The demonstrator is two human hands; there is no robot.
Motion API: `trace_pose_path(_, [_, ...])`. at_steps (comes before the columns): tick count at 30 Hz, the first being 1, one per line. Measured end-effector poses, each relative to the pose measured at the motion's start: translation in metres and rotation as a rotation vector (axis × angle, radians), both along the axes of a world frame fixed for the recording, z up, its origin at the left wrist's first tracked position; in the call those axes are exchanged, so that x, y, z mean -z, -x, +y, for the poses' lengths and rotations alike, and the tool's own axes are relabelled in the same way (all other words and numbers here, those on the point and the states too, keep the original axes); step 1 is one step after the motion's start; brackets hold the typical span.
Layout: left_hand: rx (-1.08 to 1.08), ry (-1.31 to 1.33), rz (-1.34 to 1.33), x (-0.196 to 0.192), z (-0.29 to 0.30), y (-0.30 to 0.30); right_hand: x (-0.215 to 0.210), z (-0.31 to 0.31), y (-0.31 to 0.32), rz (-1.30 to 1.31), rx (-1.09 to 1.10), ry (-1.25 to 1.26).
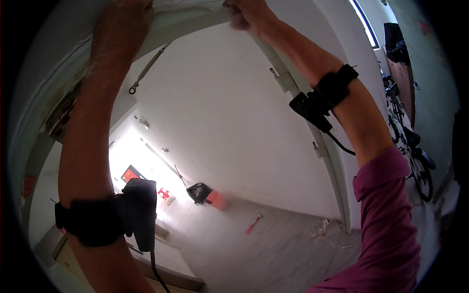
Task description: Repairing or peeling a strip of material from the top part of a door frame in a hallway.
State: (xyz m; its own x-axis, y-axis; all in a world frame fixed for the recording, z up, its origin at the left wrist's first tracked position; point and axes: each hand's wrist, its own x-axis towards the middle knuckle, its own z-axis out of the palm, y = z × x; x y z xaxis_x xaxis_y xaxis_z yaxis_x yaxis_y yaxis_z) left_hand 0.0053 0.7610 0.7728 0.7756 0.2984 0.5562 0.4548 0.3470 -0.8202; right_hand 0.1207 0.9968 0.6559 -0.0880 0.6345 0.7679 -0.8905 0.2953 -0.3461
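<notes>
Both my arms reach up to the top of a pale door frame. My left hand is at the frame's upper left, cut by the picture's upper edge; its fingers look curled in. To the right of it, my right hand has its fingers bent and pressed together, slightly blurred. What either hand pinches is too small or out of sight. A whitish strip runs along the frame between them. Below the frame's top hangs a metal rod with a ring end, apart from both hands. Each forearm wears a black strapped device with a cable.
Hinge plates sit on the right jamb. Beyond the opening, a red-handled hammer lies on the grey floor, near an orange bucket and a black bag. Debris lies by the jamb's foot. Bicycles stand at right.
</notes>
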Motion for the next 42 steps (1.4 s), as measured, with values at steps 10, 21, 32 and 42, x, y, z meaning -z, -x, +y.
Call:
trace_pose_path(10, [0.006, -0.025, 0.084, -0.001, -0.001, 0.000, 0.000, -0.029, 0.016, -0.067, -0.064, 0.015])
trace_pose_path(21, [0.012, -0.024, 0.067, -0.001, 0.000, -0.001, -0.020, 0.016, 0.028, 0.134, -0.130, -0.091])
trace_pose_path(32, [-0.025, -0.059, 0.053, -0.003, 0.000, -0.001, 0.011, -0.010, 0.005, -0.095, 1.049, -0.367])
trace_pose_path(42, [0.001, -0.026, 0.049, -0.001, -0.002, 0.001, -0.028, -0.005, -0.009, -0.311, 1.313, -0.608])
